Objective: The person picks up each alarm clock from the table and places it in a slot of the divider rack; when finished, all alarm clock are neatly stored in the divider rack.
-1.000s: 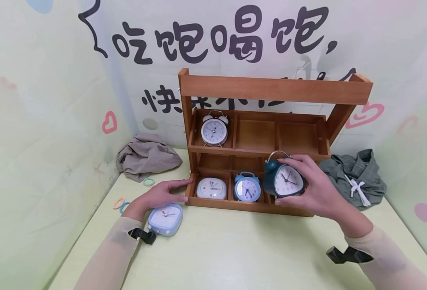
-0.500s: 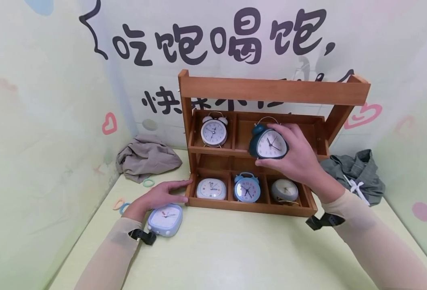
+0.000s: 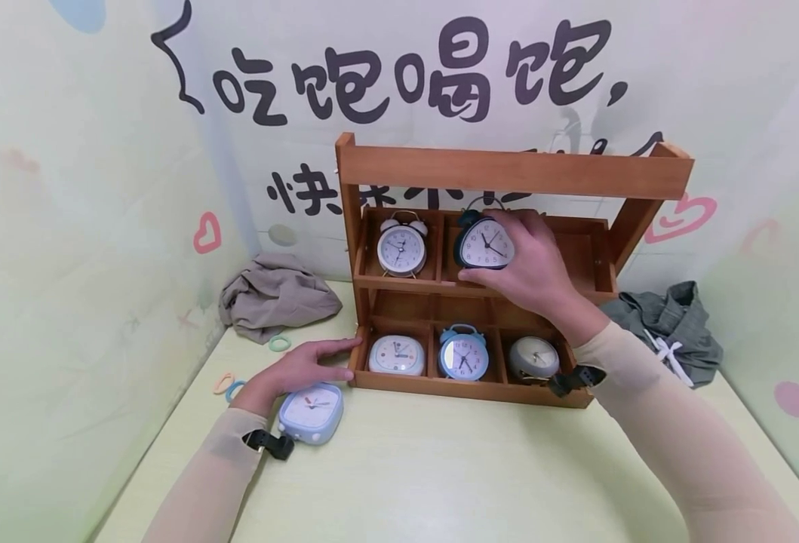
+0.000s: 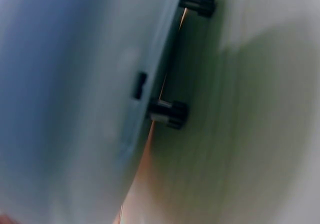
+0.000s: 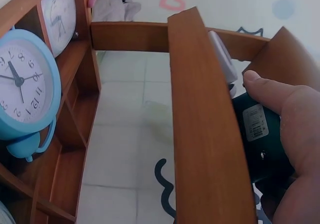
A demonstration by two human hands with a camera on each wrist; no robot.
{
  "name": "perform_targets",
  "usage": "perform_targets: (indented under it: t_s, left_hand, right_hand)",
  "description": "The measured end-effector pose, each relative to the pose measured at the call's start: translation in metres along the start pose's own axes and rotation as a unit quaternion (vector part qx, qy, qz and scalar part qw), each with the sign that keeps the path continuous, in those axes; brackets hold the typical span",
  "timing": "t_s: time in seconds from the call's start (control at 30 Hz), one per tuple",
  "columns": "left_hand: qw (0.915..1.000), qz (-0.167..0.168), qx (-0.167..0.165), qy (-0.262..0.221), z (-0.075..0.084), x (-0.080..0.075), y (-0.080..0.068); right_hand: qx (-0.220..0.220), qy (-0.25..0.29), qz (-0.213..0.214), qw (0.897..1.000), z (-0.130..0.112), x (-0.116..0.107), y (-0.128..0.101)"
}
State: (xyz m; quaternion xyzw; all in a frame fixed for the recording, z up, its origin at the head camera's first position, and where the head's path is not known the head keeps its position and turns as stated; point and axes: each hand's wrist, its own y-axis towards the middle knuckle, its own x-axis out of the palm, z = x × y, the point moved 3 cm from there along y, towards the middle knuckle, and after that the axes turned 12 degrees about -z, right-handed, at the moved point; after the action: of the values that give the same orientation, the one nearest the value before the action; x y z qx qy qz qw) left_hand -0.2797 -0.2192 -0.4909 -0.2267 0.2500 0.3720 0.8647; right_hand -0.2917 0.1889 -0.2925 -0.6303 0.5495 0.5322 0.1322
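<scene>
Shifting left, your right hand (image 3: 531, 260), clamped on the dark-teal triangular clock (image 3: 486, 243), reached the upper middle compartment (image 3: 450, 256) of the brown wooden rack (image 3: 514, 172), seemingly nearly seating it, your left hand (image 3: 304, 363), fingers apart, touching the rack.

Bright head view
Soft shadow lower right; left wrist view dimmer, its left side (a clock (image 4: 85, 104), apparently) blurred.
</scene>
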Motion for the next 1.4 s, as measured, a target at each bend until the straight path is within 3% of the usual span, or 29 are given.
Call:
perform_targets:
  t_s: [0.3, 0.67, 1.4]
  left_hand:
    - [1.0000, -0.003, 0.007, -0.006, -0.003, 0.000, 0.000]
    - [0.9999, 0.001, -0.007, 0.008, -0.002, 0.000, 0.003]
    - [0.9998, 0.002, -0.015, 0.010, -0.003, -0.001, 0.003]
  right_hand:
    - [0.013, -0.040, -0.011, 0.999, 0.003, 0.011, 0.017]
    - [0.031, -0.110, -0.030, 0.993, 0.004, 0.017, 0.021]
    - [0.064, -0.113, -0.072, 0.989, 0.001, 0.015, 0.020]
